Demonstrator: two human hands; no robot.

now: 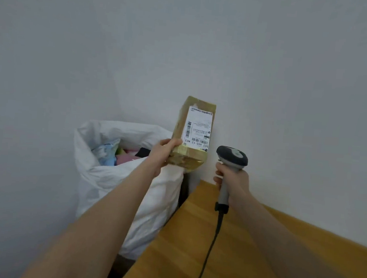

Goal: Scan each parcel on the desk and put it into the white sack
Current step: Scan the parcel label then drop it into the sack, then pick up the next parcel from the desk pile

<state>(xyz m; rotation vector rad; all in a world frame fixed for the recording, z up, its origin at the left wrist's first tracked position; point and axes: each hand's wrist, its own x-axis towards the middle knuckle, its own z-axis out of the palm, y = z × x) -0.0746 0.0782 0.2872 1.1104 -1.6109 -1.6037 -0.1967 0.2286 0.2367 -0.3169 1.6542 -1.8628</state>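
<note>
Step in hand: scanning. The left hand (166, 151) grips the lower left end of a tall brown cardboard parcel wrapped in clear tape (180, 125), thumb over the near edge. The parcel is held upright in the air, above the right part of the sack mouth and just left of the desk's far corner. Its white printed shipping label (199, 127) faces the camera, with barcodes along the lower and left edges of the label.

The right hand (238, 183) is closed round the handle of a grey handheld barcode scanner (232, 157). The scanner head sits just right of the parcel's lower end and does not touch it. A black cable (210, 247) hangs from the handle base across the desk. No scan beam shows on the label, so it cannot be told whether the read has been made.

Next move, as judged: aim the scanner window squarely at a barcode and confirm the read. Then carry the parcel left and down into the open white woven sack (107, 183). The sack mouth is slack, so release low inside the rim.

The sack stands on the floor against the left end of the light wooden desk (179, 249). It already holds soft blue, pink and dark packets (119, 154). No other parcel is visible on the part of the desk in view. A plain grey-white wall (186, 39) fills the far side.
</note>
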